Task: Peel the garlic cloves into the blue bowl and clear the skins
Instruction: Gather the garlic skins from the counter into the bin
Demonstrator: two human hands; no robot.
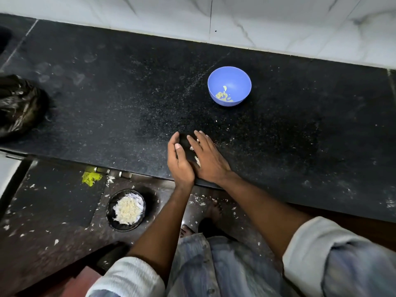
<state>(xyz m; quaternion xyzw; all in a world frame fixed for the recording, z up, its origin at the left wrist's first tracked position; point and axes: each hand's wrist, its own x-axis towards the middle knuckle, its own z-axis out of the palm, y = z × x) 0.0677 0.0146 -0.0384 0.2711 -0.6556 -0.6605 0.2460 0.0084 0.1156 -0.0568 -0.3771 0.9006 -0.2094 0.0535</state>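
Sweeping position: my two hands sit together at the near edge of the black, speckled stone tabletop [128, 99], which is dusted with fine pale flecks. My left hand [179, 161] stands on its side, cupped, its fingers [174, 139] gently curved and close together, holding nothing I can see. My right hand [209, 159] lies flat, palm down, fingers [198, 139] straight and slightly spread, resting on the stone. Between the two hands lie a few thin, papery white garlic skins [197, 160], touching my right palm edge. Farther back, well apart from my hands, stands the round, smooth plastic blue bowl [229, 85], with a few pale yellow peeled garlic cloves [224, 96] in its bottom. Down on the floor, a round black bin [126, 210] holds a heap of white skins, with more scraps scattered around it.
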